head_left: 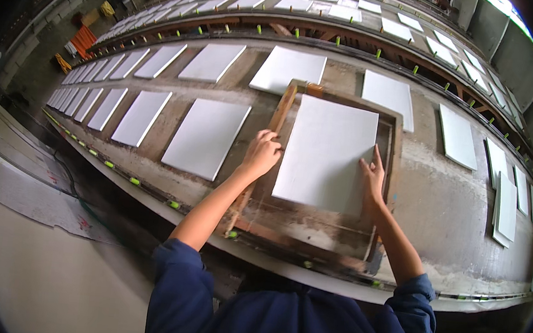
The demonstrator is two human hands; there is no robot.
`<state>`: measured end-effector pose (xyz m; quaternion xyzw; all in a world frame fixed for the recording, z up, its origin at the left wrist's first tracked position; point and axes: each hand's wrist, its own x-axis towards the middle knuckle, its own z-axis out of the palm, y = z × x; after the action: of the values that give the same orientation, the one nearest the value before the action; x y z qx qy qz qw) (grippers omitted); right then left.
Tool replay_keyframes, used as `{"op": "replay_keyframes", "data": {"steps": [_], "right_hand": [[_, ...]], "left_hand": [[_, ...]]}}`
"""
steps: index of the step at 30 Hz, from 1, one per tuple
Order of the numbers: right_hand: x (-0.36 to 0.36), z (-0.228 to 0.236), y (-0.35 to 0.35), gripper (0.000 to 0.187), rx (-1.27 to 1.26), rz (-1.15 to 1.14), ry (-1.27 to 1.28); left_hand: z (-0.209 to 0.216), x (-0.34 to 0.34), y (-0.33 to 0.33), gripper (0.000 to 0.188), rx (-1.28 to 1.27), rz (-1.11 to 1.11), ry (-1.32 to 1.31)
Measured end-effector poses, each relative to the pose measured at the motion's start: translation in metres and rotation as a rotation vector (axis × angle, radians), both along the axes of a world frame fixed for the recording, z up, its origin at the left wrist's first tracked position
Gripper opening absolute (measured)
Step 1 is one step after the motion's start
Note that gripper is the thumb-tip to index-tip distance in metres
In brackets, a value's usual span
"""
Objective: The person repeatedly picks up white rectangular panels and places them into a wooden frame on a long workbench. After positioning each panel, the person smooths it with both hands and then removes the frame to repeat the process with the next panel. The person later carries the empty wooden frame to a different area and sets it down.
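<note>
A white rectangular panel [329, 150] is within the outline of a worn wooden frame [292, 236] in front of me. Whether it lies flat or is slightly raised I cannot tell. My left hand [263, 152] has its fingers bent over the frame's left bar, their tips close to the panel's left edge. At the panel's right edge is my right hand [372, 180], its thumb on the white face and its index finger stretched along the outer side. The frame rests near the front edge of a long table [419, 210].
Several white panels [206, 136] lie in two rows along the table, with a few overlapping panels [505, 205] at the right. Small green clips [135, 181] line the front rail. Beyond stands another table with white panels [397, 29]. Orange barriers [82, 40] stand far left.
</note>
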<state>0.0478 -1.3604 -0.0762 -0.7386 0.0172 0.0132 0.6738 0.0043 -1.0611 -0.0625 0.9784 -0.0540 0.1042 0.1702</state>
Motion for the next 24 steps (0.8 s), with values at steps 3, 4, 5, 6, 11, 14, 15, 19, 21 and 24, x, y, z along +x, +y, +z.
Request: {"op": "replay_keyframes", "data": {"steps": [3, 4, 5, 6, 11, 14, 15, 19, 21, 24], "right_hand": [[0.005, -0.013, 0.002, 0.061, 0.095, -0.047, 0.015], [-0.001, -0.008, 0.010, 0.061, 0.080, -0.068, -0.006], [-0.003, -0.014, 0.016, 0.061, 0.092, -0.087, -0.002], [-0.006, -0.021, 0.018, 0.061, 0.108, -0.115, 0.003], [-0.017, -0.034, 0.020, 0.061, 0.044, -0.159, 0.056], [-0.016, -0.050, 0.023, 0.061, 0.004, -0.153, 0.035], [-0.018, -0.051, 0.028, 0.062, -0.015, -0.159, 0.044], [-0.023, -0.050, 0.035, 0.062, -0.019, -0.186, 0.085], [-0.024, -0.054, 0.032, 0.062, -0.027, -0.189, 0.090], [-0.022, -0.061, 0.026, 0.061, -0.066, -0.173, 0.070]], "left_hand": [[-0.014, -0.002, 0.001, 0.017, 0.035, -0.050, -0.079], [-0.022, -0.002, 0.008, 0.016, 0.003, -0.049, -0.044], [-0.028, -0.002, 0.016, 0.015, -0.005, -0.045, -0.030], [-0.029, -0.002, 0.019, 0.015, -0.008, -0.050, -0.013], [-0.047, 0.000, 0.019, 0.012, -0.167, -0.057, -0.066], [-0.054, 0.004, 0.017, 0.012, -0.224, -0.052, -0.144], [-0.054, 0.002, 0.019, 0.012, -0.230, -0.038, -0.143], [-0.048, -0.002, 0.016, 0.016, -0.280, -0.045, -0.091], [-0.045, -0.001, 0.016, 0.014, -0.265, -0.034, -0.097], [-0.044, -0.001, 0.016, 0.013, -0.249, -0.034, -0.090]]}}
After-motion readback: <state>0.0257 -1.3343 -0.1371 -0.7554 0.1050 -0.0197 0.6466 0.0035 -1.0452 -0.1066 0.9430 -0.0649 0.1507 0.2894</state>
